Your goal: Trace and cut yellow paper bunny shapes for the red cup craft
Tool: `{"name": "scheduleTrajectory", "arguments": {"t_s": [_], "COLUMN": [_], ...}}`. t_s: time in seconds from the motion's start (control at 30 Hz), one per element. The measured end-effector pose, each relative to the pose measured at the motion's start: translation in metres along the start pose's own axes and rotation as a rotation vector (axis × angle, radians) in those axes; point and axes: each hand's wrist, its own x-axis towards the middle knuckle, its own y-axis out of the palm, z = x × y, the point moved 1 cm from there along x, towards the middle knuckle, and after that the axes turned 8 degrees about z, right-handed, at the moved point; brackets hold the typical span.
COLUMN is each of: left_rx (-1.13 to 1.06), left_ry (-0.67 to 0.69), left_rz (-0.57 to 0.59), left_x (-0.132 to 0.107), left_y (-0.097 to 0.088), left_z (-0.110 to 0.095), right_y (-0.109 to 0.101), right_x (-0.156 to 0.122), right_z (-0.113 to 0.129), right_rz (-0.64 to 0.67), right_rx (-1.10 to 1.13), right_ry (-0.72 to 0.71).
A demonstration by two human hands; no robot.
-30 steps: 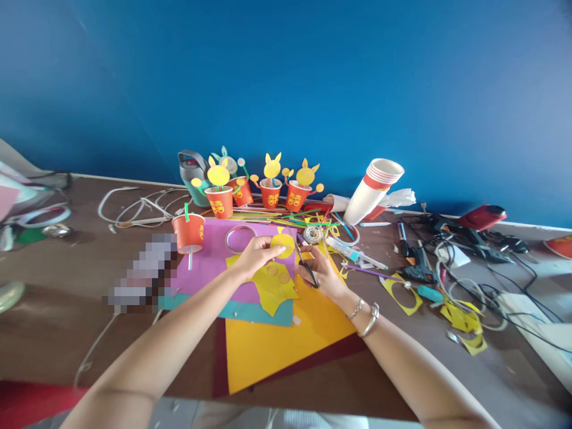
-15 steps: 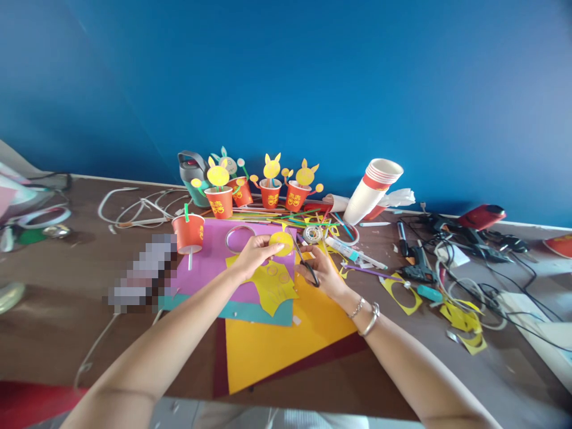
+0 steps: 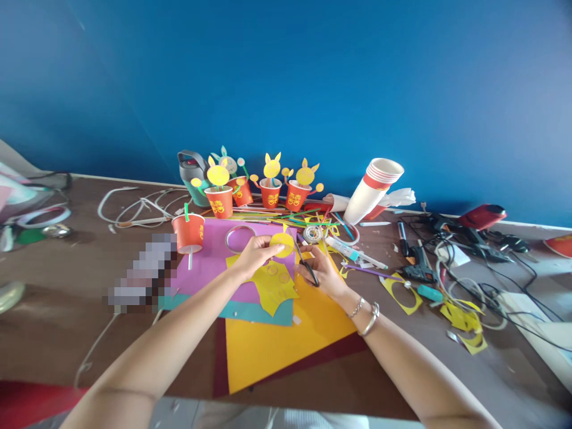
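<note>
Between the thumb and fingers of my left hand is a round yellow paper cutout, with a thin strip sticking up at its top. My right hand has its fingers through the handles of a pair of scissors. The blades point up and left, right beside the cutout's edge; whether they touch the paper I cannot tell. Below my hands a yellow paper sheet with drawn circles lies over purple paper, teal paper and an orange-yellow sheet.
Red paper cups with yellow rabbit heads stand at the back. Left of the papers is a red cup with a straw. A stack of cups leans at back right. Glue guns, cables and yellow scraps lie on the right.
Almost nothing differs. The cutout and the scissors have shifted very slightly; both hands keep their hold.
</note>
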Motion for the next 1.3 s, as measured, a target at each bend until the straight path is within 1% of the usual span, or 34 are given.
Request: {"name": "scheduleTrajectory", "arguments": {"t_s": [0.4, 0.57, 0.7, 0.8, 0.87, 0.97, 1.07, 1.17, 1.23, 1.3], "left_rx": [0.017, 0.023, 0.042, 0.068, 0.081, 0.109, 0.144, 0.192, 0.244, 0.363], "left_ry": [-0.011, 0.009, -0.008, -0.013, -0.003, 0.014, 0.016, 0.012, 0.021, 0.047], "left_rz": [0.008, 0.03, 0.057, 0.069, 0.078, 0.11, 0.166, 0.25, 0.307, 0.322], "left_x": [0.001, 0.003, 0.003, 0.003, 0.003, 0.004, 0.003, 0.002, 0.002, 0.002], "left_y": [-0.002, -0.007, -0.01, -0.012, -0.012, -0.01, -0.006, -0.002, -0.003, -0.006], "left_z": [-0.001, 0.001, 0.0, -0.001, -0.001, 0.001, 0.004, 0.006, 0.005, 0.0], "right_y": [0.0, -0.003, -0.006, -0.007, -0.006, -0.002, 0.003, 0.004, 0.001, -0.006], "right_x": [-0.001, -0.001, 0.0, 0.001, 0.002, 0.003, 0.004, 0.004, 0.005, 0.006], "right_z": [0.003, -0.001, -0.005, -0.004, 0.0, 0.006, 0.008, 0.007, 0.005, 0.005], "right_rz": [0.0, 0.003, 0.008, -0.027, -0.085, -0.159, -0.18, -0.205, -0.227, -0.223], "right_rx": [-0.007, -0.035, -0.093, -0.125, -0.102, -0.036, 0.031, 0.061, 0.046, -0.002], "right_ry": [0.011, 0.014, 0.02, 0.037, 0.006, -0.092, -0.147, -0.154, -0.146, -0.127]}}
